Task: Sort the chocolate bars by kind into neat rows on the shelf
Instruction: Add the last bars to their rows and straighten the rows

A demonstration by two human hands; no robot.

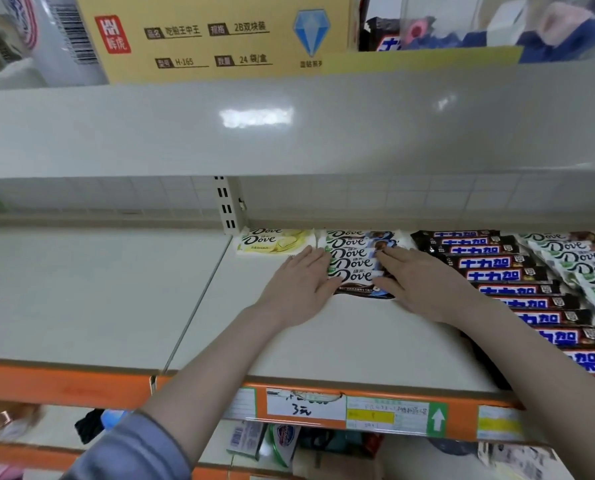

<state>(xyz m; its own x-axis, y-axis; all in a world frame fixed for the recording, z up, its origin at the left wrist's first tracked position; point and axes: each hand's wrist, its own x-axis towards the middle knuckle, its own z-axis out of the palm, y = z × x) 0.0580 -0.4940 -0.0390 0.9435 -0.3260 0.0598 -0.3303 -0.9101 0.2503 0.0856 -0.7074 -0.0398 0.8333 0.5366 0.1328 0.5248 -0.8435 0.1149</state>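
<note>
both hands lie flat with straight fingers, so the grip is wide and holds nothing: the left hand presses against the left edge of the blue-and-brown dove row, and the right hand presses on its right side, fingertips resting on the wrappers. from largest to smallest: the shelf is a pale board with an orange front rail carrying price labels; most of its near part shows bare board. on the right, a long row of dark bars with blue lettering runs from the back wall to the front edge, each bar overlapping the next. beyond it, at the far right, lies a row of white-and-green dove bars, also overlapped. the row between the hands is short, sitting at the back of the shelf, with its front bar showing a brown lower edge. smallest is the yellow dove stack, just left of the pressed row and near the left fingertips. i judge the hands are squaring this row. the risks: pushing unevenly could fan the slick overlapped wrappers sideways or skew the row; the right wrist sits just beside the dark row and could nudge those bars out of line; the left fingers could shunt the yellow stack toward the upright.
</note>
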